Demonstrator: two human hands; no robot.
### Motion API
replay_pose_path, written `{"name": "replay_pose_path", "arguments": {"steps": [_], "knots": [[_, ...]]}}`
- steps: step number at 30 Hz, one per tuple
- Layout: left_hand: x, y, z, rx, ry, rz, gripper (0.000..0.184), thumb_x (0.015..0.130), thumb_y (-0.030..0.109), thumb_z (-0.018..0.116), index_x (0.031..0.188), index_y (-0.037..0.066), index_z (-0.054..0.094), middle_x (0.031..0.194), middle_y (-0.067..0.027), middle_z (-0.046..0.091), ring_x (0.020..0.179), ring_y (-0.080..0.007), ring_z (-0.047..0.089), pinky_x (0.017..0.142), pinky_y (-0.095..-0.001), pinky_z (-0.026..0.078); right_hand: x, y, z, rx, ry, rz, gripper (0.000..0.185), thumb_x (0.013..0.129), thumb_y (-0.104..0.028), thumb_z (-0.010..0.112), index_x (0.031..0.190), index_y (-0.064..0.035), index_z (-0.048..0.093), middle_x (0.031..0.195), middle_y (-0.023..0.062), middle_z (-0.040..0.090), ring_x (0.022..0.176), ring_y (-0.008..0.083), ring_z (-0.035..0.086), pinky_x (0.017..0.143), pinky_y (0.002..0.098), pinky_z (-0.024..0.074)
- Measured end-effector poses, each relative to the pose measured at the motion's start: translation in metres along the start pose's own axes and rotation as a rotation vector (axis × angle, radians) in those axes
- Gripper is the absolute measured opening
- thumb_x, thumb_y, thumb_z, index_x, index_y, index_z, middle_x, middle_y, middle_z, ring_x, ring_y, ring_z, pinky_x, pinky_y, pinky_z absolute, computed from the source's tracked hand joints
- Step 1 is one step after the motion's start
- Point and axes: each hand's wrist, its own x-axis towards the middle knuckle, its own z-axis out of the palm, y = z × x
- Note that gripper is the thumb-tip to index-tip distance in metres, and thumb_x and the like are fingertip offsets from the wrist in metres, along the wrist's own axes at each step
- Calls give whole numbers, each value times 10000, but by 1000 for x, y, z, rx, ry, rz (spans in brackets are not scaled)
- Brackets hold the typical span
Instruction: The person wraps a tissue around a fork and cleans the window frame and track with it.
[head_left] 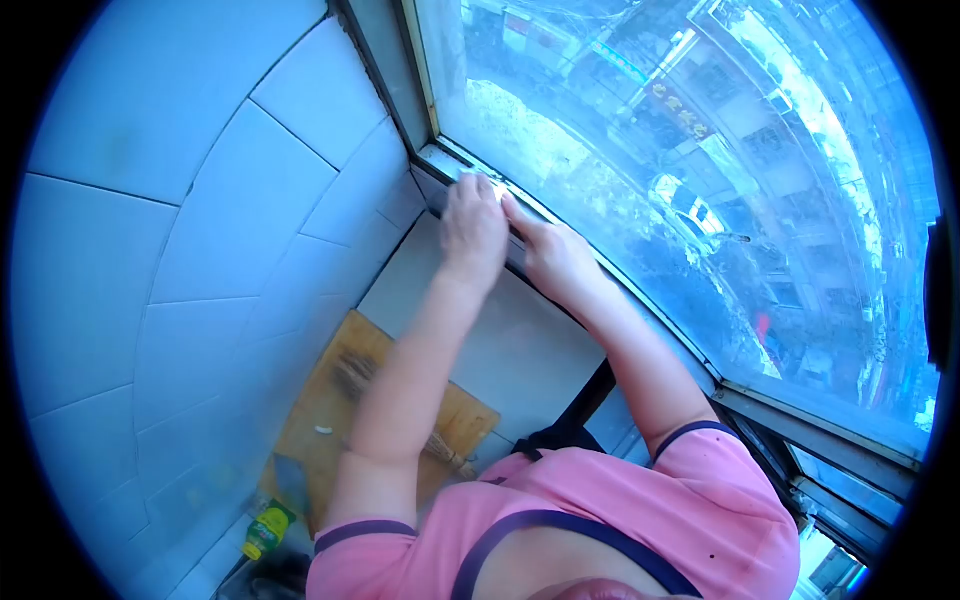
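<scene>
Both of my hands are raised to the window frame (650, 320) near its lower left corner. My left hand (474, 228) has its fingers curled at the sill, and it is slightly blurred. Beside it, my right hand (552, 252) points its thumb and finger toward the same spot. Between the two sets of fingertips a small white thing (499, 193) shows; its shape is too small to make out. Behind the frame stands the smudged window glass (600, 150).
White wall tiles (240, 210) rise at the left. Below my arms lies a wooden board (320, 400) with a small white piece on it. A green and yellow bottle (266, 530) stands at the lower left. Buildings and a car show through the glass.
</scene>
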Motion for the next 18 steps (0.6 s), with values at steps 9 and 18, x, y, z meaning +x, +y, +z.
{"name": "replay_pose_path", "arguments": {"steps": [9, 18], "knots": [[-12, 0, 0, -87, 11, -6, 314, 858, 124, 541, 1124, -42, 552, 1027, -198, 542, 989, -358, 545, 839, -441, 468, 0, -6, -4, -30, -31, -1, 622, 765, -50, 480, 1380, -144, 449, 844, 239, 646, 769, 403, 635, 676, 482, 489], [26, -34, -8, -69, 111, -34, 351, 837, 129, 570, 1135, -58, 563, 1060, -204, 548, 982, -372, 552, 848, -438, 467, 48, -16, 9, 62, 34, -96, 562, 828, -78, 455, 1384, -158, 448, 909, 240, 648, 872, 401, 630, 764, 473, 490]]}}
